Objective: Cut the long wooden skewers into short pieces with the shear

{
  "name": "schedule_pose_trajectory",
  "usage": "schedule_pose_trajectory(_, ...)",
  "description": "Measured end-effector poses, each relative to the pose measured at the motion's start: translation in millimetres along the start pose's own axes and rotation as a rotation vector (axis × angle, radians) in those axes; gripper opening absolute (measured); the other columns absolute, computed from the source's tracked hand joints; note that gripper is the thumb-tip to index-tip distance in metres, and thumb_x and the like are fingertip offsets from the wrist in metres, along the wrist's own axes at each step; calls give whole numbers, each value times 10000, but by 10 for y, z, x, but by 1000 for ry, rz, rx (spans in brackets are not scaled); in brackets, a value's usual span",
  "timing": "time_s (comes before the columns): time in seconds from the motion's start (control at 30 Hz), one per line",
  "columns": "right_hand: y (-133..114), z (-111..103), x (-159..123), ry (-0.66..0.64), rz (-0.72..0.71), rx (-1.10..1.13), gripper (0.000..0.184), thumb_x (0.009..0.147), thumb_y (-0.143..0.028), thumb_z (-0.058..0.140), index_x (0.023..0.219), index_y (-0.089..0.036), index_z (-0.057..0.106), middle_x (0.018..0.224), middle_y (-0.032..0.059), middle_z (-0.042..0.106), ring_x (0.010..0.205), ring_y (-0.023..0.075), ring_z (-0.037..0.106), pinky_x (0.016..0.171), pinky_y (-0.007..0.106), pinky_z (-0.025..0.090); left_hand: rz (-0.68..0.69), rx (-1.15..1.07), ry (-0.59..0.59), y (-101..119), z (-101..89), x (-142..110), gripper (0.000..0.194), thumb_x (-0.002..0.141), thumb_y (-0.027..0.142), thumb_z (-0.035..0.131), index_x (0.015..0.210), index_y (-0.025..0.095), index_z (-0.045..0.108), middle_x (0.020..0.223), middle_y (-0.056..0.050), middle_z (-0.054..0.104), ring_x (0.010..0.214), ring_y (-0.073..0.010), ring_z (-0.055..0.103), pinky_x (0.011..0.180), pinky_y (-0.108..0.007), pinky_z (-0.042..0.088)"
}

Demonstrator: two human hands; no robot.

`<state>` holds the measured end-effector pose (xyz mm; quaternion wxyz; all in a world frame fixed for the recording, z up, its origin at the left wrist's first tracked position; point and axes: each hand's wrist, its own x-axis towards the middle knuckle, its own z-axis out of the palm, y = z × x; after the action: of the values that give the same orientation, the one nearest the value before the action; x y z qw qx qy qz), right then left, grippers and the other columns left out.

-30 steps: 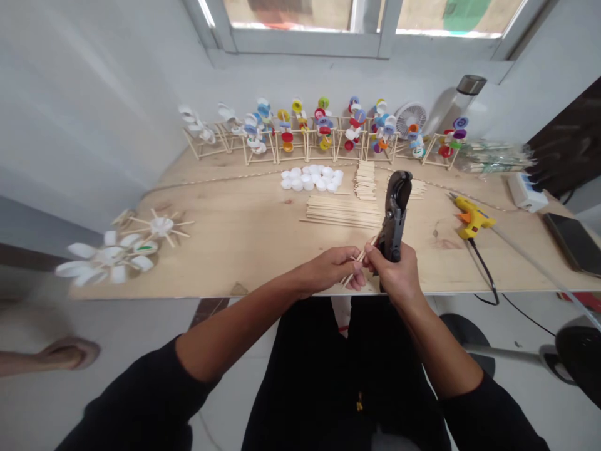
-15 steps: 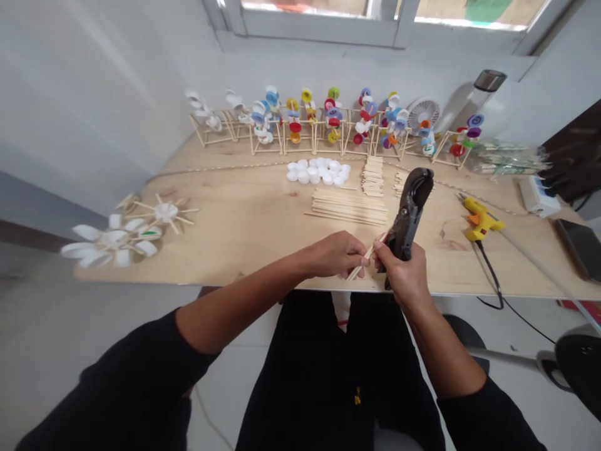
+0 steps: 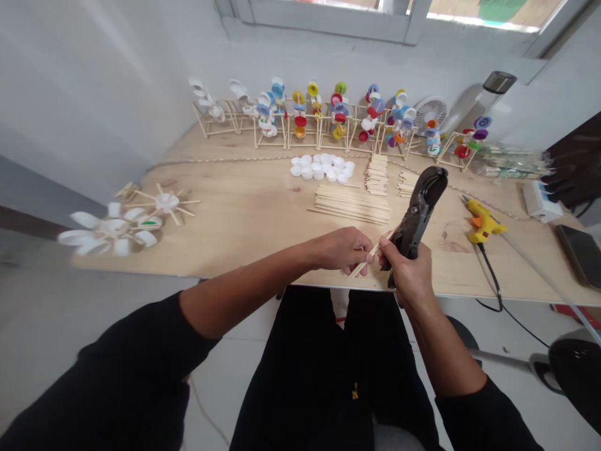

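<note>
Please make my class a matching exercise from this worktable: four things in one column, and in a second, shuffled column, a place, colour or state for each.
Column 1
1. Glue gun
2. Black hand tool
3. Small fan
4. Phone

Column 2
A. Gripped in the right hand
B. Lying flat near the right end of the table
C. Yellow, with a black cord
D. White, beside the bottle near the wall

Right pairs: 1-C, 2-A, 3-D, 4-B

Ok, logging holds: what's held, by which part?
Right hand: long black tool, lower part, and thin pale wooden sticks, upper part; left hand: those sticks, lower down.
</note>
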<state>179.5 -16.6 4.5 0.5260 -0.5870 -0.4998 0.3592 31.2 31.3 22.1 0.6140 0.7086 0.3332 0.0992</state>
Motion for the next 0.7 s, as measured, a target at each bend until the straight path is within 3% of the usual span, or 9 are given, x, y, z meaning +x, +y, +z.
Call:
schedule_pose_trajectory(0.5,2,19,36,26,30,6,140,705,-274,621,636,-164,566,498,-37,525,426,105,487,438,216,413,-59,-245,-122,80,-71,-16,108,759,201,532,702,121,579,571,-2,607,474,-72,506,483,-196,415)
schedule_pose_trajectory(0.7,-36,33,39,16,23,20,142,698,-286,620,731,-153,582,512,-39,516,437,111,492,440,224,422,-53,-273,-129,43,-96,-26,136,741,250,583,701,121,591,586,-12,625,471,-70,509,495,-200,425)
